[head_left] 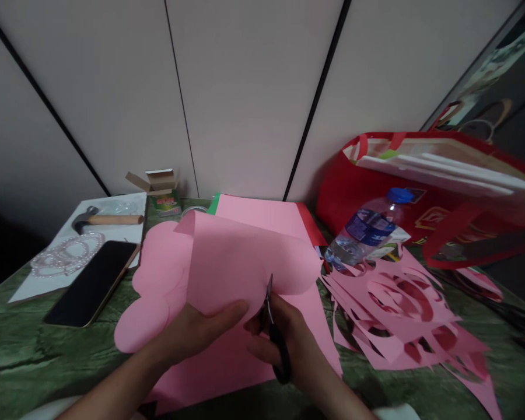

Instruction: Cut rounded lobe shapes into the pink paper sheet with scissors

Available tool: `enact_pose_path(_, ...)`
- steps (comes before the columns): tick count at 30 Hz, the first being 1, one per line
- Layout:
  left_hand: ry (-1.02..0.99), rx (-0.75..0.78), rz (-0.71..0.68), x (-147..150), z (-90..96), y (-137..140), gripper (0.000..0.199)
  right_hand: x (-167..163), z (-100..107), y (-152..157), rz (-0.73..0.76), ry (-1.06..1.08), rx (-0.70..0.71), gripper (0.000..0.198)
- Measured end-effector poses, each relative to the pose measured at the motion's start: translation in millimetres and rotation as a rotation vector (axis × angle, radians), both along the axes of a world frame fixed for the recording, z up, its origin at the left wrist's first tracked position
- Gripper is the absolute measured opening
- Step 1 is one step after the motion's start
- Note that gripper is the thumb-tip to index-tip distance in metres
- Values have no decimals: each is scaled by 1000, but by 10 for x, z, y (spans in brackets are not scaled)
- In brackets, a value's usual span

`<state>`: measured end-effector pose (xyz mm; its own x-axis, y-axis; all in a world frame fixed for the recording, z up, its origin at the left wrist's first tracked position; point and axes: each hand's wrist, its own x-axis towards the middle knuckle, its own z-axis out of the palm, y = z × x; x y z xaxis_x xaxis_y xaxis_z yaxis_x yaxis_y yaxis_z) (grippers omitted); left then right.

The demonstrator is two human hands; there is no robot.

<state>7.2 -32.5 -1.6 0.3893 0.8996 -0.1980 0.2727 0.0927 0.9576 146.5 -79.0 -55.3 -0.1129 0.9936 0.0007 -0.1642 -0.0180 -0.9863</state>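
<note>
My left hand (205, 326) pinches the lower left edge of a curled sheet of pink paper (231, 256), thumb on top. The fingers beneath the sheet are hidden. In my right hand (291, 329) is a pair of black-handled scissors (269, 309), with the metal blades pointing up and away from me at the paper's lower edge. A cut edge curves beside the blades. Under the held sheet lie more flat pink sheets (240, 361). Just left of them, several rounded pink paper cutouts (144, 321) overlap one another.
Pink paper scraps (402, 309) are heaped on the right, beside a tilted water bottle (363, 230) and a red bag (341, 181). On the left are a phone (94, 283), a hammer (114, 220) and bead strings (67, 256). A small open box (164, 195) stands near the wall.
</note>
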Motion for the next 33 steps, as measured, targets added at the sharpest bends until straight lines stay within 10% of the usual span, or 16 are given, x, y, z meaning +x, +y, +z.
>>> enact_pose_path(33,16,34,110,-30,-206,27,40,-43,-44,2,-45,76,-25,35)
